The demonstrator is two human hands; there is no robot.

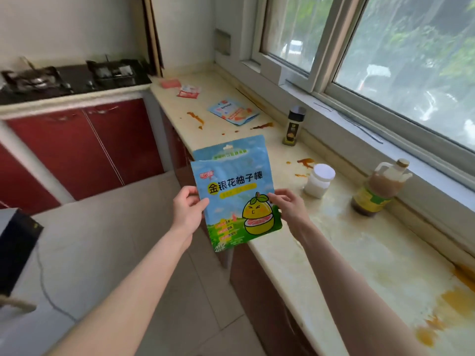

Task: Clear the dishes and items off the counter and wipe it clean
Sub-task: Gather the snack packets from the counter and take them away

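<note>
Above the stained counter (341,250), a blue snack pouch (232,191) is pinched at its edges by the left hand (189,210) and right hand (289,205).

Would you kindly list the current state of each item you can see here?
Blue snack pouch: held upright off the counter by left hand and right hand.
Second blue pouch: lying flat.
Spice jar: upright, capped.
White jar: upright, lid on.
Oil jug: upright, capped.
Counter: stained.
</note>
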